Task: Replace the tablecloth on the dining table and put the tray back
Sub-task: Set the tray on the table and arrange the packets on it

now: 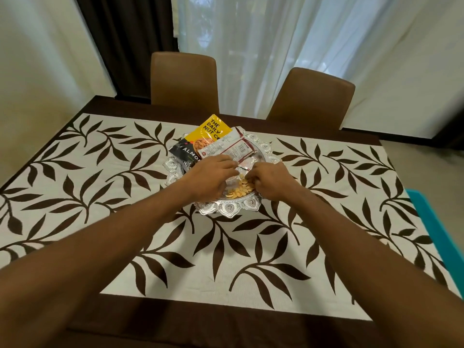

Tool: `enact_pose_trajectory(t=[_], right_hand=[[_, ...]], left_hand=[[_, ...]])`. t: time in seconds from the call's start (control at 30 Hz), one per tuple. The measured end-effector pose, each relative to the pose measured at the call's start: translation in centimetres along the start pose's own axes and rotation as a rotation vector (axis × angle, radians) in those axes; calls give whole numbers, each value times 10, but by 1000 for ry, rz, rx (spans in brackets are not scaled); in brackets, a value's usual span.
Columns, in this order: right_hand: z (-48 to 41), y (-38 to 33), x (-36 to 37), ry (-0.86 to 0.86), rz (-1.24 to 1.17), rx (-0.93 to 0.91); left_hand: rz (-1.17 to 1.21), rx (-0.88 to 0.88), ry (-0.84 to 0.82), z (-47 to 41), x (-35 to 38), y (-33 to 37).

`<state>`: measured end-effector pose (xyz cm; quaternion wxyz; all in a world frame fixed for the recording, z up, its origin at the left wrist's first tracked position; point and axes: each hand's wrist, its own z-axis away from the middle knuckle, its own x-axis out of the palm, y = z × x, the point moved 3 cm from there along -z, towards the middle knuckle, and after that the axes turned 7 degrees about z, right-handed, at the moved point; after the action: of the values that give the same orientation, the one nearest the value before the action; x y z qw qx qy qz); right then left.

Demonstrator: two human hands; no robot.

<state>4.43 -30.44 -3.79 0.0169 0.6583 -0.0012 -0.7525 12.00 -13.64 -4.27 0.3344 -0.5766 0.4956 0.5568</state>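
Note:
A white tablecloth [105,187] with a dark brown leaf print and brown border covers the dining table. On its middle stands an ornate silver tray [227,208] holding a yellow nut packet [211,130], a black almond packet [184,153], a white and red packet [231,146] and a clear bag of pale nuts [238,189]. My left hand [209,175] and my right hand [270,180] both rest over the tray, fingers curled on the clear bag and the packets. The tray's middle is hidden under my hands.
Two brown chairs [184,81] [311,96] stand at the table's far side, before white sheer curtains [263,46] and a dark curtain [125,41]. A turquoise object [437,237] shows beyond the table's right edge.

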Motion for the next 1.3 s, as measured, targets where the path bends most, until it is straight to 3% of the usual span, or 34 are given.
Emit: enact_pose_trajectory(t=[0.17, 0.27, 0.63, 0.8, 0.97, 1.13, 1.3], right_hand=[[2, 8, -6, 104, -208, 71], [-1, 8, -2, 113, -255, 103], [0, -11, 10, 139, -45, -83], [10, -19, 21, 256, -163, -126], [9, -22, 24, 257, -194, -150], [4, -30, 23, 152, -170, -200], [-10, -30, 26, 65, -195, -136]], left_hand=[[324, -246, 18, -9, 15, 23], [407, -249, -60, -12, 31, 28], [379, -157, -72, 18, 18, 22], [362, -144, 45, 36, 18, 19], [357, -217, 165, 36, 20, 17], [332, -239, 34, 30, 19, 14], [297, -263, -133, 19, 18, 7]])
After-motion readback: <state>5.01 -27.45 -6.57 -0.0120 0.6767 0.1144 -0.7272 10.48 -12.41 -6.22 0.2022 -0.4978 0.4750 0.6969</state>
